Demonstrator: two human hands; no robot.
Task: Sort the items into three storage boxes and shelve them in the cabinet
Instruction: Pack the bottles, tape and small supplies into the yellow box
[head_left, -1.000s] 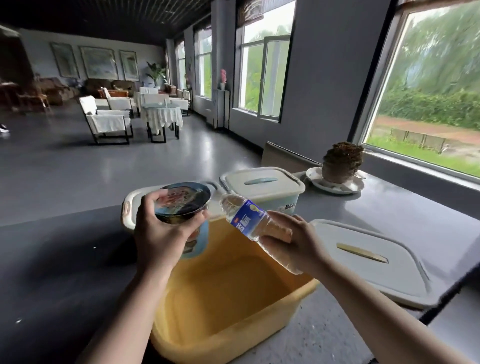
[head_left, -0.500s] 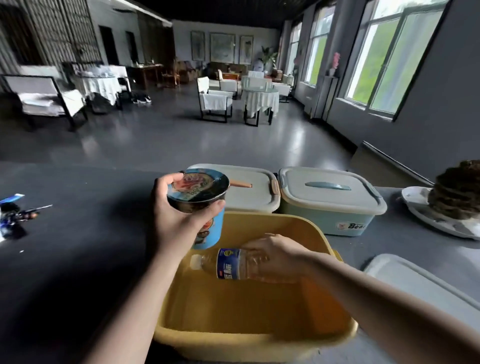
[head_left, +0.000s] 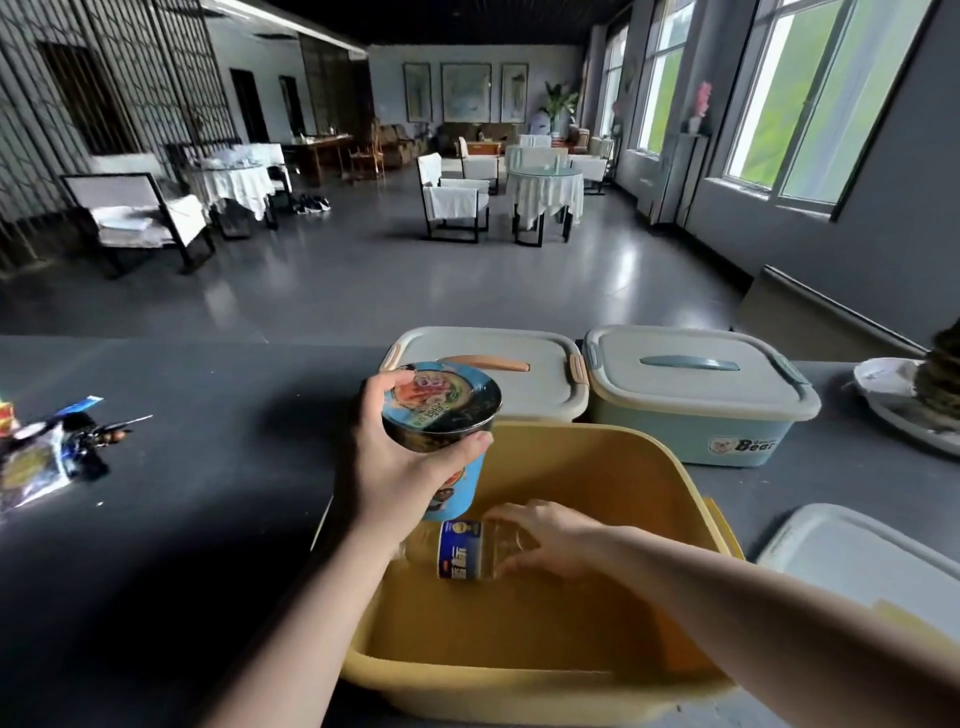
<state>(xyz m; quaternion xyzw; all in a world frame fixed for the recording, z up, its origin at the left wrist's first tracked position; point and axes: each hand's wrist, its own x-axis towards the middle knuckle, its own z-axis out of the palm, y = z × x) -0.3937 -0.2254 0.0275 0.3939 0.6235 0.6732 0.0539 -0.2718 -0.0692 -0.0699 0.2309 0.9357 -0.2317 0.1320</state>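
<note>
Head view: the left hand (head_left: 402, 462) is gripping a noodle cup (head_left: 445, 426) round its upper wall, fingers and thumb curled about it, and is holding it upright and slightly tilted above the far left corner of the open yellow box (head_left: 691, 499). The right hand (head_left: 553, 540) is reaching down inside that box, its fingers curling round a water bottle (head_left: 467, 551) that is lying on its side, cap end pointing left behind the left wrist. Whether the bottle is touching the box floor cannot be told. Just behind the yellow box two lidded boxes are standing side by side: a beige box (head_left: 535, 395) and a blue box (head_left: 696, 415). A loose lid (head_left: 862, 561) is lying to the right of the yellow box. Wrapped packets (head_left: 47, 452) are lying on the dark counter (head_left: 197, 519), well apart to the left.
</note>
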